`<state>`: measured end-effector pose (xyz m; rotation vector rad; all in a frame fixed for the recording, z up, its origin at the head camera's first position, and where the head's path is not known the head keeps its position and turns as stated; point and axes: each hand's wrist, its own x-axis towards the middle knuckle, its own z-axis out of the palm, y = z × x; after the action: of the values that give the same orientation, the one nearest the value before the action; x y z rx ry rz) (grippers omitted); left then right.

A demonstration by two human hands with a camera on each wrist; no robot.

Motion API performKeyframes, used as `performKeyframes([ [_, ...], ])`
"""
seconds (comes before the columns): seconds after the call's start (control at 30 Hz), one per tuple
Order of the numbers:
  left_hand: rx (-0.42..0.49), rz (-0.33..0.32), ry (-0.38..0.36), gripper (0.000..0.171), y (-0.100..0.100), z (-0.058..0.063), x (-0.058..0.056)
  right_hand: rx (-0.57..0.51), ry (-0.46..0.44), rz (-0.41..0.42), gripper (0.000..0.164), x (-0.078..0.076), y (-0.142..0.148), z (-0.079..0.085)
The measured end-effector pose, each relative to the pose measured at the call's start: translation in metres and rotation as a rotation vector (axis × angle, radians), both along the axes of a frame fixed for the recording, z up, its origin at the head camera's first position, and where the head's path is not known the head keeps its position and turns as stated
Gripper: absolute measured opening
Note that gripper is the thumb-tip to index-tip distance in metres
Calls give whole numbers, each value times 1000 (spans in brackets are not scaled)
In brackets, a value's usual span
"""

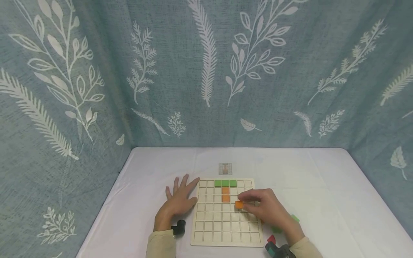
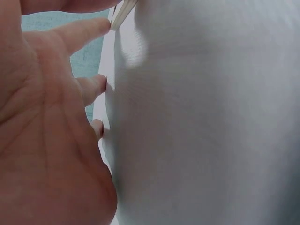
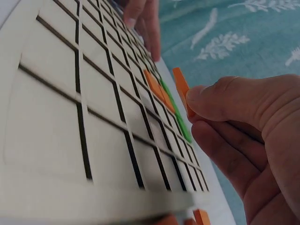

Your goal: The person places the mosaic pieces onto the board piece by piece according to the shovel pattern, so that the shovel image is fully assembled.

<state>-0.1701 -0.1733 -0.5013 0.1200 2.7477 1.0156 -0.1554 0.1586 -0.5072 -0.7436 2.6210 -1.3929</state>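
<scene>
We have 1 left hand (image 1: 179, 202) and 1 right hand (image 1: 267, 206), 2 in all, with 1 board (image 1: 208, 216) and 1 card (image 1: 225, 168)! On the grid it's 3 green tiles (image 1: 225, 183) and 2 orange tiles (image 1: 226, 198), plus 1 held orange tile (image 1: 238, 204), making 3! There's 1 red piece (image 1: 271, 239) showing, while loose green pieces (image 1: 295, 218) and loose orange pieces (image 3: 201, 217) are too hidden to count.

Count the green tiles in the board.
3: left green tile, middle green tile, right green tile, adjacent in the far row of the board. The right hand may hide others.
</scene>
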Motion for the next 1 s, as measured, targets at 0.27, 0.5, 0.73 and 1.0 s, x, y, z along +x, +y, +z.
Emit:
performKeyframes([
  [0.27, 3, -2, -8, 76, -1, 0, 0, -10, 15, 28, 26, -4, -17, -4],
  [0.5, 18, -5, -9, 77, 0, 1, 0, 13, 27, 31, 26, -4, -28, -9],
  [0.73, 19, 0, -7, 76, -1, -2, -1, 59, 78, 12, 26, -2, -35, -14],
  [1.0, 24, 6, -10, 75, -1, -4, -1, 80, 192, 35, 30, -3, -42, -16],
])
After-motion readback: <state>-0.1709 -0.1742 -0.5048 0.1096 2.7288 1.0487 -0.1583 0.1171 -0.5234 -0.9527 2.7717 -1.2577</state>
